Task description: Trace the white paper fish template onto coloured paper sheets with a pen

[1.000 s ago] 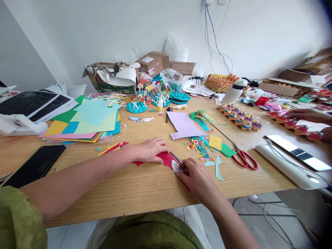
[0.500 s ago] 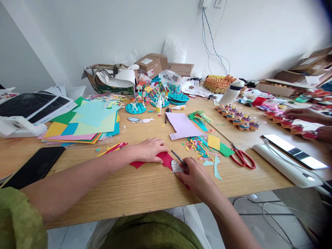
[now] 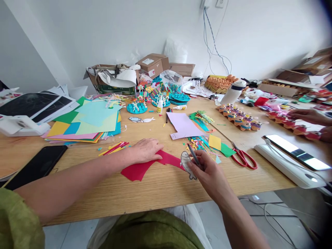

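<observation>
A strip of red paper (image 3: 138, 169) with curved cut edges lies on the table in front of me. My left hand (image 3: 146, 150) rests on its upper part, palm down with the fingers stretched out. Between the thumb and fingers of my right hand (image 3: 206, 169) is a white fish cutout (image 3: 185, 159) with drawn black lines, at the right end of the red paper. That same hand also grips a dark pen (image 3: 194, 155), its end pointing up and left. Scissors with red handles (image 3: 243, 159) lie to the right.
Coloured paper sheets (image 3: 98, 117) are stacked at left, near a black phone (image 3: 36, 166). Lilac paper (image 3: 185, 124), paper scraps (image 3: 199, 145) and a glue bottle (image 3: 160, 105) lie beyond my hands. A white power strip (image 3: 285, 166) and another person's hand (image 3: 308, 116) are at right.
My right hand has lifted the fish cutout off the red paper and moved slightly right with the pen. More of the red paper now shows below my left hand.
</observation>
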Tool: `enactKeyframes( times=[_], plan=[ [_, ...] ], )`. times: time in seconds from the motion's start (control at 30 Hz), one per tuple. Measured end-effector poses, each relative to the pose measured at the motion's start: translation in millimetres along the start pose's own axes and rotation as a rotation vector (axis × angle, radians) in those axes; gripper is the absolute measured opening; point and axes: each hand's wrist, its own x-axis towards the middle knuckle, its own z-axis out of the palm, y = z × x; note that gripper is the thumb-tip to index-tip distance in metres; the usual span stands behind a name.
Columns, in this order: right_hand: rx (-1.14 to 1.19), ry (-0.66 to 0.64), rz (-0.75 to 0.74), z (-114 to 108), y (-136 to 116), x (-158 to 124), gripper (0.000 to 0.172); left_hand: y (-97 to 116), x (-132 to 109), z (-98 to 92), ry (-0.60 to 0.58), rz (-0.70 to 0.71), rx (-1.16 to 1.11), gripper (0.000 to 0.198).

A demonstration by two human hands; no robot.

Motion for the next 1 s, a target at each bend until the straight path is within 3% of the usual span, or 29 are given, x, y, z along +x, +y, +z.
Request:
enactKeyframes(
  times=[0.2, 0.37, 0.43, 0.53, 0.8, 1.0],
  plan=[
    [0.107, 0.012, 0.043, -3, 5, -4, 0.021, -12, -27, 6.1, -0.01, -0.106, 0.005, 0.023],
    [0.092, -0.011, 0.039, -3, 5, -4, 0.021, -19, -67, 1.1, -0.062, 0.106, -0.117, 0.043],
    [0.095, -0.031, 0.044, -2, 6, -3, 0.022, -20, -82, 1.8, -0.113, 0.118, -0.163, 0.051],
    [0.078, -0.056, 0.049, 0, 5, -1, 0.025, -17, -97, 9.8, -0.076, 0.066, -0.176, 0.053],
    [0.183, -0.15, 0.04, 10, -7, 1, 0.03, 5, -104, 39.9, 0.096, -0.126, 0.016, 0.052],
    [0.211, -0.233, 0.071, 18, -13, -2, 0.028, 9, -99, 45.3, 0.173, -0.165, 0.05, 0.051]
  ],
)
